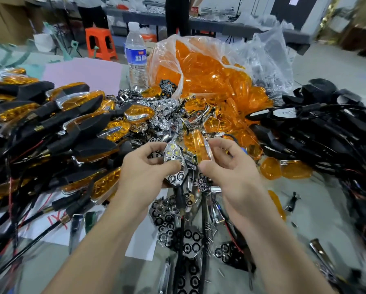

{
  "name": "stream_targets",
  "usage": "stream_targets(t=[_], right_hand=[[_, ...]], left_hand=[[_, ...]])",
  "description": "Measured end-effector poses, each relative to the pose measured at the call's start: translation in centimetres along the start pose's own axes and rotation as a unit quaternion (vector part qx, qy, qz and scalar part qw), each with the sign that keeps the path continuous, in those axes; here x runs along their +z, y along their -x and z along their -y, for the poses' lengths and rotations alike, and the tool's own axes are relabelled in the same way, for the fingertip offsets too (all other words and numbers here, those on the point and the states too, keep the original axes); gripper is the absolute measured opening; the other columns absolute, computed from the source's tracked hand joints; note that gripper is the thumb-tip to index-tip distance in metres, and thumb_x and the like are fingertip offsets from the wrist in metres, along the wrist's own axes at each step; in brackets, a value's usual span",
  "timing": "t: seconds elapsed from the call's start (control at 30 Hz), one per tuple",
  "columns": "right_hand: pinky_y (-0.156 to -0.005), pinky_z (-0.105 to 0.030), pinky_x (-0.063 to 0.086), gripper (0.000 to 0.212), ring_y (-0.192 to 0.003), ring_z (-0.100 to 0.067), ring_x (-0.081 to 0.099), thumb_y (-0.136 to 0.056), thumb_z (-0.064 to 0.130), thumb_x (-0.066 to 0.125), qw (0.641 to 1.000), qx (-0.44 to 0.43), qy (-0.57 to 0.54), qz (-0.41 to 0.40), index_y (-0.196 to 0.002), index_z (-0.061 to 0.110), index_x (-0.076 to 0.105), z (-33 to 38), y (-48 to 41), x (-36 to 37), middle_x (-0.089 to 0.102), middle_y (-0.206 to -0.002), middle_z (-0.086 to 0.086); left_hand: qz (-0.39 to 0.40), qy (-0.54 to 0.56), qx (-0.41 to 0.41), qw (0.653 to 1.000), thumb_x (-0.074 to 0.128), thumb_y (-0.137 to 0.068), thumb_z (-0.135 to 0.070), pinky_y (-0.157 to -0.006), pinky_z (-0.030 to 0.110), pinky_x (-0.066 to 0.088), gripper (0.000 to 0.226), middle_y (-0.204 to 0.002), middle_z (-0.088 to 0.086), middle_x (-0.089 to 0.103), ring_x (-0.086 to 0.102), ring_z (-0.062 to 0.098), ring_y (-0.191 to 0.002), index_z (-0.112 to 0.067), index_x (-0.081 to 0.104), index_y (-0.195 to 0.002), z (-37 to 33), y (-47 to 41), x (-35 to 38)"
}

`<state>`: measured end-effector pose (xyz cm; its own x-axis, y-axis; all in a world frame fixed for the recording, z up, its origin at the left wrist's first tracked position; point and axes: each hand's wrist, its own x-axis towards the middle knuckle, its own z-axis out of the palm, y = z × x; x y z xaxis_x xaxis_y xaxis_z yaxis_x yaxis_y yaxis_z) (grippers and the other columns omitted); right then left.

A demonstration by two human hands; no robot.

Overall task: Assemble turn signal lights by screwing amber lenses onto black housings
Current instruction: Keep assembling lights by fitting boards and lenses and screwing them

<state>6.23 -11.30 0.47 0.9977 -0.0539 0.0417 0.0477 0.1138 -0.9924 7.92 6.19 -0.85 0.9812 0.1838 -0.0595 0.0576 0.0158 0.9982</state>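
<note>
Chrome reflectors (186, 247) litter the near table (326, 213); above them, the left hand (148, 168) pinches a housing (174, 152), LED face up, stem hanging; the right hand (230, 170) pinches an amber lens (200, 145) edge-on, close beside the housing; finished lights (78, 115) heap left, wired black shells (326, 128) right; behind, a bag (209, 71) of lenses and a bottle (136, 54)

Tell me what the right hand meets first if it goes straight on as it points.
Likely the reflector held by the left hand: the right hand points left with its lens leading, a small gap between. Depth is unclear.
</note>
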Motion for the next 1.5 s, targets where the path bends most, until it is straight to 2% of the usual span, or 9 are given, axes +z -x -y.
stream_targets(t=[0.17, 0.27, 0.33, 0.47, 0.63, 0.77, 0.87, 1.23, 1.5], right_hand=[[-0.085, -0.028, 0.059, 0.044, -0.1, -0.002, 0.072, -0.08, 0.012, 0.073, 0.989, -0.068, 0.131, 0.027, -0.112, 0.041, 0.066, -1.3, 1.0, 3.0, 0.076, -0.106, 0.022], [-0.081, -0.012, 0.054, 0.049, -0.101, 0.007, 0.069, -0.085, 0.003, 0.074, 0.984, -0.098, 0.147, 0.012, -0.114, 0.041, 0.068, -1.7, 1.1, 3.4, 0.074, -0.105, 0.03], [-0.077, -0.003, 0.048, 0.058, -0.097, 0.015, 0.066, -0.086, 0.002, 0.074, 0.982, -0.106, 0.158, 0.004, -0.104, 0.057, 0.067, -1.9, 1.4, 3.4, 0.069, -0.099, 0.041], [-0.076, -0.003, 0.047, 0.071, -0.093, 0.017, 0.064, -0.087, 0.007, 0.075, 0.976, -0.106, 0.189, 0.002, -0.094, 0.075, 0.059, -1.7, 1.9, 3.4, 0.065, -0.095, 0.047], [-0.076, -0.002, 0.046, 0.065, -0.097, 0.019, 0.063, -0.089, 0.008, 0.075, 0.973, -0.117, 0.2, -0.007, -0.095, 0.072, 0.06, -1.9, 2.0, 2.9, 0.064, -0.096, 0.048], [-0.084, -0.011, 0.049, 0.048, -0.101, 0.015, 0.064, -0.09, 0.015, 0.075, 0.969, -0.109, 0.221, -0.02, -0.124, 0.048, 0.066, -2.6, 2.1, 2.5, 0.065, -0.101, 0.047], [-0.084, -0.012, 0.052, 0.055, -0.099, 0.013, 0.065, -0.093, 0.026, 0.074, 0.957, -0.121, 0.262, -0.029, -0.142, 0.041, 0.056, -2.7, 2.5, 2.3, 0.066, -0.104, 0.043], [-0.101, -0.028, 0.055, 0.058, -0.112, 0.01, 0.065, -0.089, 0.008, 0.077, 0.971, -0.103, 0.214, -0.032, -0.14, 0.034, 0.064, -2.7, 2.2, 1.9, 0.07, -0.12, 0.029], [-0.098, -0.029, 0.056, 0.056, -0.11, 0.006, 0.067, -0.089, 0.012, 0.075, 0.969, -0.118, 0.217, -0.026, -0.136, 0.039, 0.064, -2.7, 2.5, 2.1, 0.07, -0.113, 0.034]], left_hand=[[-0.009, 0.005, 0.02, 1.0, 0.088, -0.062, -0.025, -0.07, 0.048, 0.065, 0.038, -0.082, 0.003, 0.08, 0.078, 0.03, -0.079, -0.025, 0.076, -0.098, 0.0, -0.1, 0.2], [0.004, 0.022, 0.025, 0.999, 0.087, -0.077, -0.011, -0.068, 0.046, 0.066, 0.026, -0.086, 0.003, 0.081, 0.078, 0.03, -0.082, -0.03, 0.077, -0.093, 0.3, -0.2, 0.3], [0.022, 0.019, 0.021, 0.999, 0.085, -0.082, -0.009, -0.071, 0.047, 0.065, 0.033, -0.088, 0.003, 0.081, 0.078, 0.03, -0.084, -0.039, 0.077, -0.093, 0.4, -0.3, 0.2], [0.125, 0.037, 0.005, 0.991, 0.073, -0.093, -0.008, -0.074, 0.035, 0.063, 0.036, -0.1, 0.005, 0.081, 0.078, 0.026, -0.093, -0.042, 0.079, -0.105, 0.2, -0.2, -0.1], [0.232, 0.089, -0.04, 0.968, 0.052, -0.102, -0.001, -0.078, 0.033, 0.062, 0.042, -0.113, 0.01, 0.077, 0.074, 0.02, -0.09, -0.029, 0.075, -0.122, 0.0, -0.3, -1.1], [0.211, 0.087, -0.037, 0.973, 0.055, -0.1, 0.003, -0.076, 0.033, 0.062, 0.044, -0.114, 0.015, 0.077, 0.074, 0.028, -0.097, -0.022, 0.067, -0.136, 0.0, -0.2, -0.8], [0.174, 0.08, -0.027, 0.981, 0.065, -0.095, 0.006, -0.074, 0.033, 0.063, 0.053, -0.112, 0.014, 0.078, 0.074, 0.037, -0.104, -0.015, 0.059, -0.143, 0.4, -0.3, -0.7], [0.169, 0.083, -0.028, 0.982, 0.072, -0.082, 0.003, -0.08, 0.038, 0.065, 0.048, -0.109, 0.011, 0.079, 0.076, 0.026, -0.09, -0.018, 0.072, -0.125, -0.2, -0.3, -1.3], [0.156, 0.08, 0.005, 0.984, 0.079, -0.065, -0.006, -0.066, 0.022, 0.059, 0.051, -0.098, 0.009, 0.081, 0.078, 0.016, -0.081, -0.017, 0.075, -0.115, -0.3, -0.1, -1.6]])
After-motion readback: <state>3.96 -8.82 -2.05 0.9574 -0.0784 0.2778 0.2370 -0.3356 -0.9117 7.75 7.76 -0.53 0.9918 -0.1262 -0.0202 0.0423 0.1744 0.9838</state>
